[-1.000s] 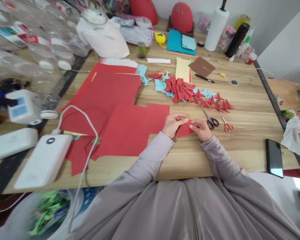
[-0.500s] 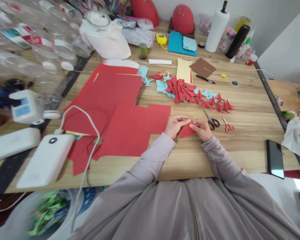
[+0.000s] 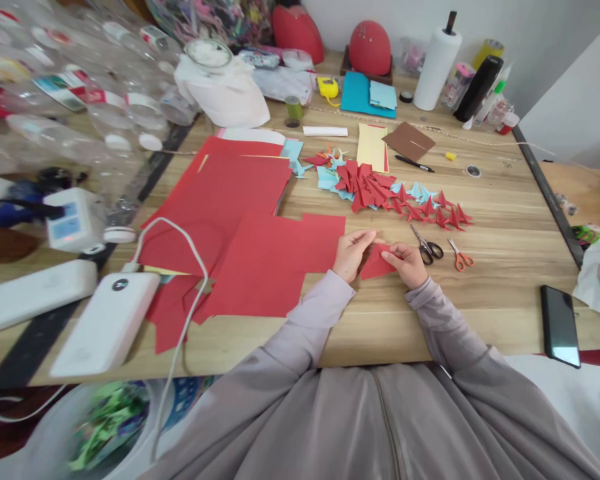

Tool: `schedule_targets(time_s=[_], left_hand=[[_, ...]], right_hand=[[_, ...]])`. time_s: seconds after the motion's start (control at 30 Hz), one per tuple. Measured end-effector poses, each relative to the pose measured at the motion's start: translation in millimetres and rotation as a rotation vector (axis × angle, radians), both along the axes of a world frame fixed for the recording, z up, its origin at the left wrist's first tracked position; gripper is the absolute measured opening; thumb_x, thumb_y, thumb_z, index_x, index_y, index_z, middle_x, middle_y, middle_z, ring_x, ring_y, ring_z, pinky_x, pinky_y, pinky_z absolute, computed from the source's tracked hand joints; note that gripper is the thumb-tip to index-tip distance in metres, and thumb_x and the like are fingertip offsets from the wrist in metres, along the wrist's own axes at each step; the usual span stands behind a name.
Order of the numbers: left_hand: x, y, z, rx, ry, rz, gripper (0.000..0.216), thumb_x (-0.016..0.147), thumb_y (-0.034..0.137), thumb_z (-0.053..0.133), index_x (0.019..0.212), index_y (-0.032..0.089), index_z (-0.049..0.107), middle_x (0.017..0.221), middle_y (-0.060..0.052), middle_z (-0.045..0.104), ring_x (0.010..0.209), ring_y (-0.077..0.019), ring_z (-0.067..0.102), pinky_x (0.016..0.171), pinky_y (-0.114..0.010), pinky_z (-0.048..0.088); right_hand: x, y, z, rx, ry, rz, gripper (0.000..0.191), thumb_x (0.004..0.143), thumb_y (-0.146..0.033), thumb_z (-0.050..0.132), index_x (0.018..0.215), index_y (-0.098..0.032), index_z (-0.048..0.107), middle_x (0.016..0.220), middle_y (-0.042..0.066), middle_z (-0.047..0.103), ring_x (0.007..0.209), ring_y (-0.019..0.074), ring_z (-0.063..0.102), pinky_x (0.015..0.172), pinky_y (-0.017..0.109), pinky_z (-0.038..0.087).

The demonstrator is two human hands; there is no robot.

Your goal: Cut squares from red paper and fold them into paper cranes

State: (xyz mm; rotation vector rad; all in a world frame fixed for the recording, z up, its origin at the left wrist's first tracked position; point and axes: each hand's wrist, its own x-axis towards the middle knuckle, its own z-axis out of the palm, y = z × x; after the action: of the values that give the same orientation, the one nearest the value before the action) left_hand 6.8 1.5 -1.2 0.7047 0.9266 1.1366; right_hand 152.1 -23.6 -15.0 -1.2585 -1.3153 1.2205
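My right hand point(image 3: 409, 263) pinches a small folded piece of red paper point(image 3: 375, 265) between thumb and fingers, just above the table. My left hand point(image 3: 351, 255) is at the left side of this piece, its fingers stretched out toward the paper's upper corner. Whether its fingertips touch the paper is hard to tell. Beyond my hands lies a pile of folded red paper shapes point(image 3: 363, 185), with light blue ones among them. Flat sheets of red paper point(image 3: 260, 267) are to the left of my left hand. Black-handled scissors point(image 3: 430, 250) and orange-handled scissors point(image 3: 461, 256) lie right of my right hand.
White power banks point(image 3: 107, 323) with a looping cable stand at the left edge, near many plastic bottles point(image 3: 100, 107). A phone point(image 3: 560, 325) lies at the right front. Farther back are a pen point(image 3: 414, 163), brown paper point(image 3: 409, 141) and a yellow tape measure point(image 3: 328, 87).
My left fingertips have drawn back slightly from the red paper, which now shows a more pointed top in my right hand. The camera view has shifted slightly.
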Motion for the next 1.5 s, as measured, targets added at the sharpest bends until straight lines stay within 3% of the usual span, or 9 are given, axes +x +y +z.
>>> schedule_targets(time_s=[0.13,0.37,0.6,0.9,1.27,1.5], left_hand=[[-3.0,0.7,-1.9,0.087,0.052,-0.032,0.049,0.05,0.024,0.085,0.095,0.015,0.07,0.072,-0.003,0.072,0.067,-0.0143,0.066,0.073,-0.029,0.051],[-4.7,1.7,-5.4,0.123,0.128,-0.08,0.041,0.05,0.026,0.085,0.086,0.013,0.072,0.063,-0.001,0.069,0.058,-0.0116,0.062,0.064,-0.026,0.05],[-1.5,1.2,-5.3,0.096,0.104,-0.025,0.04,0.062,0.041,0.078,0.091,0.014,0.071,0.074,-0.006,0.072,0.067,-0.0141,0.065,0.068,-0.028,0.05],[-3.4,-2.4,-1.3,0.174,0.167,-0.107,0.034,0.054,0.024,0.081,0.085,0.013,0.071,0.06,0.001,0.064,0.055,-0.009,0.055,0.063,-0.026,0.047],[-3.1,0.3,-1.2,0.034,0.011,-0.048,0.041,0.048,0.021,0.083,0.086,0.013,0.07,0.061,0.002,0.065,0.056,-0.009,0.057,0.061,-0.024,0.046],[-4.1,3.4,-5.4,0.07,0.024,-0.005,0.039,0.056,0.027,0.081,0.091,0.016,0.07,0.061,0.003,0.063,0.055,-0.0085,0.056,0.058,-0.023,0.045]], right_hand=[[-0.8,-1.1,0.3,-0.009,-0.044,0.005,0.042,0.066,-0.059,0.07,0.065,-0.018,0.058,0.057,-0.003,0.054,0.052,0.0097,0.044,0.055,0.025,0.038],[-1.1,-1.5,6.0,0.026,-0.054,0.043,0.043,0.07,-0.061,0.065,0.069,-0.018,0.061,0.059,-0.002,0.057,0.055,0.0102,0.045,0.057,0.026,0.039],[-0.9,0.9,5.8,0.013,0.012,-0.034,0.044,0.067,-0.063,0.067,0.066,-0.019,0.061,0.06,-0.002,0.056,0.056,0.0115,0.046,0.058,0.027,0.04],[1.2,-0.5,13.0,0.091,-0.137,0.023,0.046,0.074,-0.063,0.06,0.06,-0.018,0.056,0.055,-0.003,0.045,0.056,0.0109,0.04,0.057,0.027,0.036],[0.6,-0.3,10.9,0.056,-0.059,0.018,0.05,0.073,-0.068,0.057,0.06,-0.019,0.054,0.056,-0.003,0.043,0.057,0.0111,0.038,0.058,0.027,0.034],[1.6,-0.9,10.8,0.027,-0.035,-0.062,0.041,0.066,-0.059,0.069,0.064,-0.019,0.062,0.061,-0.001,0.057,0.06,0.0124,0.048,0.06,0.028,0.041]])
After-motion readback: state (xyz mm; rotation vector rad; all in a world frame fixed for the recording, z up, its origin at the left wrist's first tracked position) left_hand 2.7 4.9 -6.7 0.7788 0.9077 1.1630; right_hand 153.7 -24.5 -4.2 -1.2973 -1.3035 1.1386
